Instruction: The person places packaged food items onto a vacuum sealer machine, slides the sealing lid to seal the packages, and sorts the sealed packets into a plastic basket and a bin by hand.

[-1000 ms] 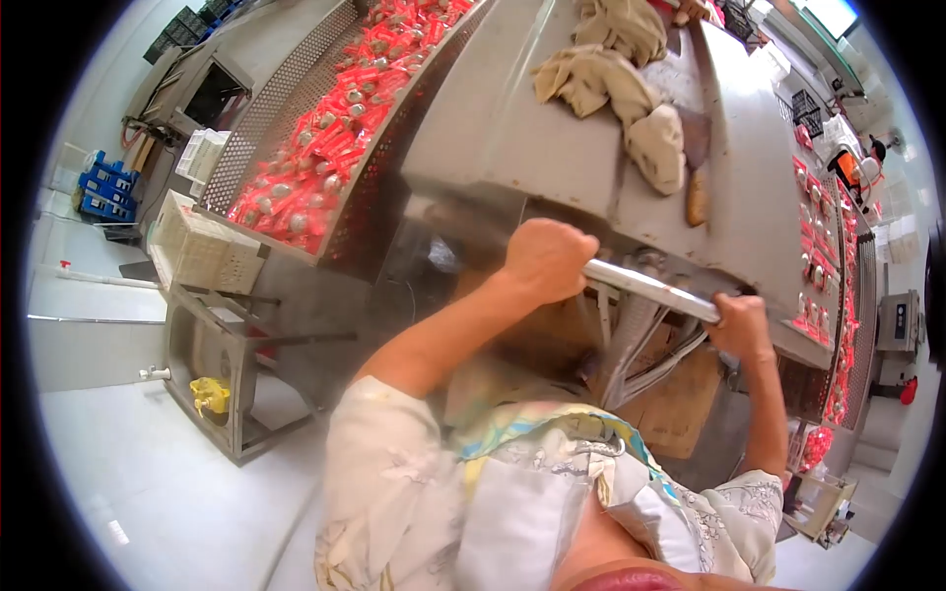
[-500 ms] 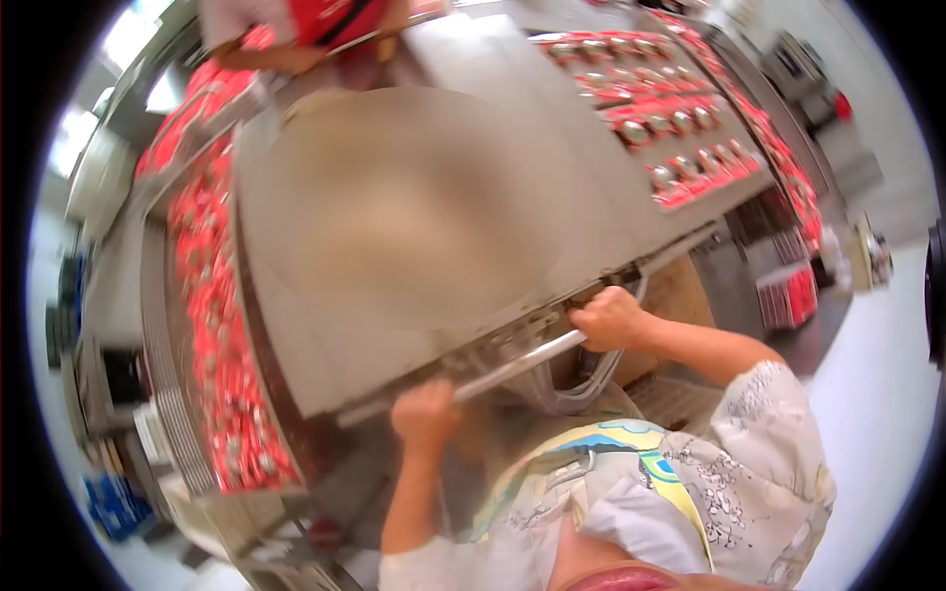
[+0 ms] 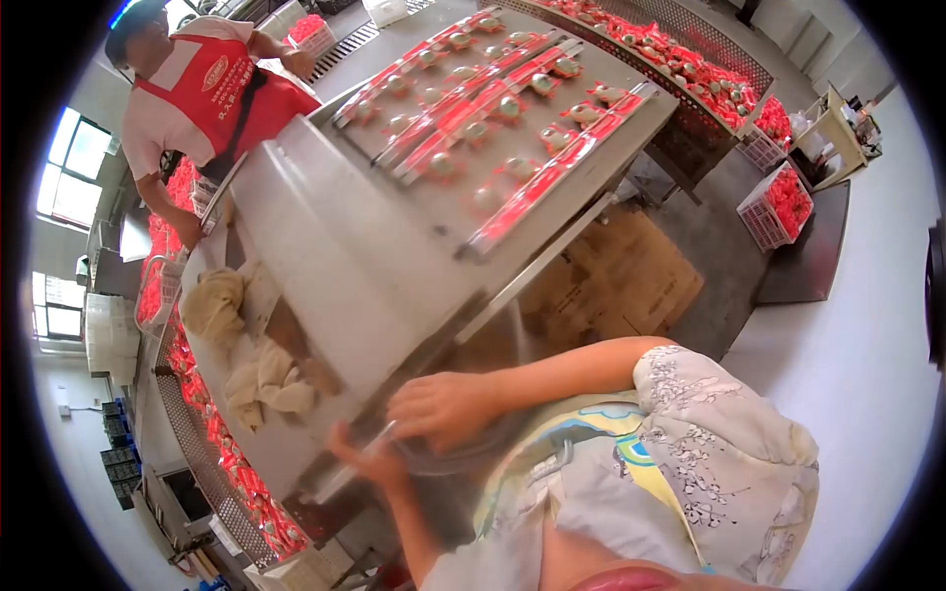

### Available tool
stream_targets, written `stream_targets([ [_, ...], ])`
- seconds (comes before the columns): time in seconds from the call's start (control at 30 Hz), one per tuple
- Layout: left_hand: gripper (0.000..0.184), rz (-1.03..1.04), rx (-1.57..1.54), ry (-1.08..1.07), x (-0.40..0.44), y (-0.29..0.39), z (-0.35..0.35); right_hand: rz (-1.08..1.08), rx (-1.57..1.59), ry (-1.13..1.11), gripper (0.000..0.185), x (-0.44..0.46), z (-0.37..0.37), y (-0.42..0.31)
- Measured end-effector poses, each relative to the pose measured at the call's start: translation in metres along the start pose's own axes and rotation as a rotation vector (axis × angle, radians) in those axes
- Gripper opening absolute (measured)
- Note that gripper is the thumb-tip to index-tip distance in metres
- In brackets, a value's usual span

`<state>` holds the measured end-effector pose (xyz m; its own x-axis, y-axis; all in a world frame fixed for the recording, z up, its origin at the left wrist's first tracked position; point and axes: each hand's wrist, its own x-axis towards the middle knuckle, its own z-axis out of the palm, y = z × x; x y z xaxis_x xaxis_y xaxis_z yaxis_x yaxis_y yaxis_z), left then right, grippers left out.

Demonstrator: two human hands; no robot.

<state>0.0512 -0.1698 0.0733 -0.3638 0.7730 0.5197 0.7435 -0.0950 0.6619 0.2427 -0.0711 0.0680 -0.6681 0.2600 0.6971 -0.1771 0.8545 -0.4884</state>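
A metal bar (image 3: 340, 478) runs along the near edge of a wide steel lid (image 3: 345, 266), which is tilted. My left hand (image 3: 372, 458), smeared by motion, is closed around this bar at its lower left part. Close beside it, my right hand (image 3: 443, 409) has its fingers curled over the bar, back of the hand up. Two crumpled beige cloths, one cloth (image 3: 214, 303) farther off and another cloth (image 3: 271, 384) nearer, lie on the steel surface left of the lid. Right of the lid, rows of red-edged clear packets (image 3: 507, 108) with round pale pieces lie on the machine bed.
Across the machine, a person in a red apron (image 3: 222, 94) has one hand at the lid's far edge. Troughs of red packets (image 3: 680, 64) stand at the far right and left. A crate (image 3: 774, 212) of packets and flattened cardboard (image 3: 611, 276) are on the floor.
The view has turned and the lid now stands tilted, with cloths showing to its left. My hands have come closer together, the right one moving left along the bar.
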Motion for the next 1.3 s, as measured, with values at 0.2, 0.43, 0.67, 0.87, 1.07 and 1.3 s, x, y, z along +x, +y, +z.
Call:
stream_targets([
  [0.2,0.057,0.237,-0.063,-0.442,0.026,0.131,0.201,0.555,-0.351,-0.111,0.079,-0.165,-0.196,0.014],
  [0.43,0.080,0.023,0.254,-0.501,0.073,0.144,0.371,0.849,-0.702,0.032,0.093,-0.239,-0.339,0.081],
  [0.67,0.090,-0.260,0.675,-0.639,0.098,0.176,0.451,1.092,-0.878,0.020,0.100,-0.277,-0.424,0.183],
  [0.87,0.079,-0.227,0.438,-0.584,0.116,0.200,0.492,1.272,-0.771,-0.224,0.101,-0.262,-0.441,0.255],
  [1.07,0.070,-0.273,0.229,-0.347,0.136,0.187,0.515,0.942,-0.492,-0.039,0.058,-0.251,-0.442,0.302],
  [1.3,0.053,-1.087,-0.833,-0.508,0.146,0.194,0.486,1.311,0.533,0.132,0.064,-0.220,-0.495,0.332],
])
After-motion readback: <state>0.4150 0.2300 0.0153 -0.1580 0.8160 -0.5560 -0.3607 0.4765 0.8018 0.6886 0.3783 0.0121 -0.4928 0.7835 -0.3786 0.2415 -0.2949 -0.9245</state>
